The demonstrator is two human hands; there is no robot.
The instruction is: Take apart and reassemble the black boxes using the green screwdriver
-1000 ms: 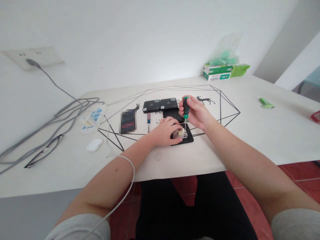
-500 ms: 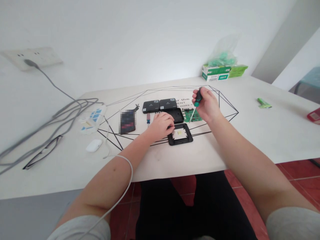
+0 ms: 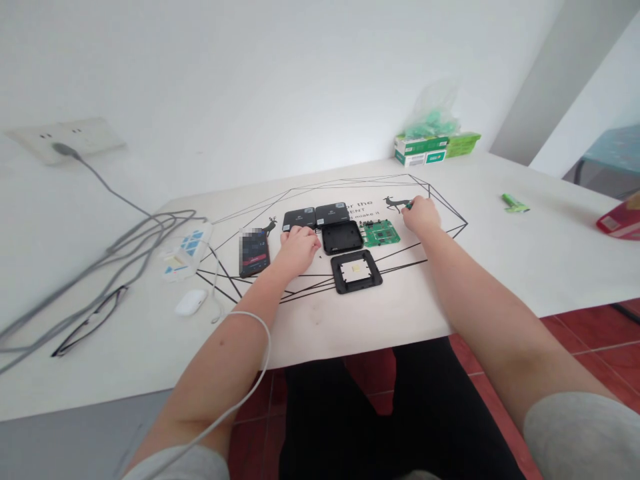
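Observation:
My right hand rests low on the table to the right of a bare green circuit board, closed around a green-handled screwdriver of which only the handle end shows. My left hand lies knuckles up just left of an open black shell, its fingers curled down on the table; what is under them is hidden. In front of both hands lies a black square frame with a pale pad inside. Two shut black boxes sit side by side behind the left hand.
A phone, a white earbud case, glasses, a power strip and grey cables lie at the left. Green boxes stand at the back, with a small green item and a red object at the right.
My right hand has lifted the screwdriver off the black frame and swung right and down to the table. My left hand has let go of the frame and moved back left.

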